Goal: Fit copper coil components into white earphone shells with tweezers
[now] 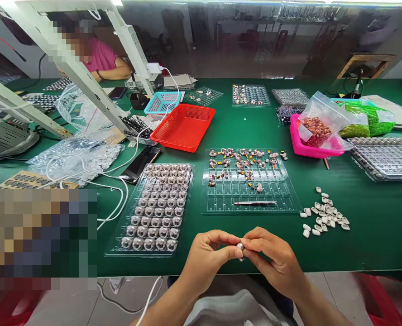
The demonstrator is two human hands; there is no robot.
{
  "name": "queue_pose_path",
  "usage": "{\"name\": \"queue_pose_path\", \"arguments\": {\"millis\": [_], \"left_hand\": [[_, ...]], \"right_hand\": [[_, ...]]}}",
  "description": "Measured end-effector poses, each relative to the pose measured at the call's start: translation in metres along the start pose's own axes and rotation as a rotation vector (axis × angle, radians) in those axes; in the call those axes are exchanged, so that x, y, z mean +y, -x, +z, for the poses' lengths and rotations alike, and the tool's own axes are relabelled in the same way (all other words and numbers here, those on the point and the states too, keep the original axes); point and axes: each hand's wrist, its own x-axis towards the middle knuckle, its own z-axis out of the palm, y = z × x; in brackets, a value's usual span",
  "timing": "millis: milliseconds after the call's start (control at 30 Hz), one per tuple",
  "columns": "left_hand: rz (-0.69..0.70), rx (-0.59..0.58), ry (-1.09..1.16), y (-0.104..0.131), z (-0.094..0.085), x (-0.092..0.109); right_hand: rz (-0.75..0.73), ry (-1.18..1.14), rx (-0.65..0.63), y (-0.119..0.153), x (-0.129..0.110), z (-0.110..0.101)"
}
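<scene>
My left hand (210, 254) and my right hand (275, 256) meet near the table's front edge, fingertips pinching one small, rounded, silvery part (240, 247) between them. The fingers hide most of it. Left of my hands lies a transparent tray (112, 249) with rows of shiny silver rounded shells (149, 244). Straight ahead, another transparent tray (217, 203) carries small wired white pieces (249, 175) with orange tabs, mostly in its far rows. Tweezers (255, 203) lie across that tray's near part. Small white caps (328, 210) are scattered loosely to the right.
A red basket (184, 129) and a blue basket (162, 102) stand beyond the trays. A pink basket (316, 147) holds bagged copper-coloured parts. A phone (141, 164) and white cables (119, 203) lie left. Stacked trays (387, 158) sit right. Across the table sits a person (102, 59).
</scene>
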Motion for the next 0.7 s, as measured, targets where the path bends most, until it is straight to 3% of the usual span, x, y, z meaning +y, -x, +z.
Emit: {"name": "queue_pose_path", "arguments": {"millis": [167,400,700], "left_hand": [[-0.145,-0.101,0.11,-0.004,-0.001,0.005],[-0.143,-0.164,0.094,-0.001,-0.003,0.003],[-0.136,-0.157,0.049,0.001,-0.003,0.005]], "right_hand": [[0.082,-0.164,-0.094,-0.001,-0.003,-0.008],[0.081,-0.239,-0.081,0.002,-0.005,-0.002],[0.075,-0.247,-0.039,0.006,-0.008,0.003]]}}
